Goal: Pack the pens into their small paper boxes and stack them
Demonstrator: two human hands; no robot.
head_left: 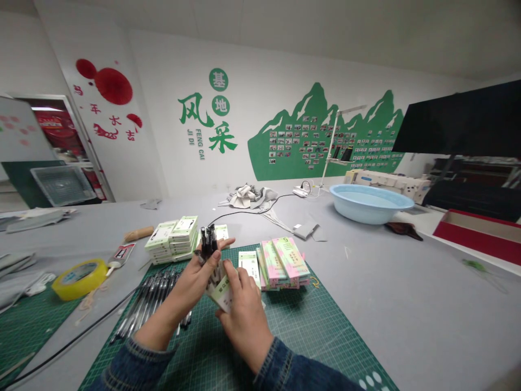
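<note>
My left hand is closed around several black-capped pens, which stand upright in a bunch. My right hand grips a small white and green carton, tilted just below the pens. Fingers cover where pens and carton meet, so I cannot tell whether the pen ends are inside. Left of my hands, a row of clear, black-tipped pens lies on the green cutting mat. Beyond my right hand is a flat white and green carton, beside a pile of pink and green cartons.
White-green cartons are stacked at the mat's far left, by a brown roll, a glue tube and yellow tape. A black cable crosses the table. Behind are grey cloths, a blue basin and a sewing machine.
</note>
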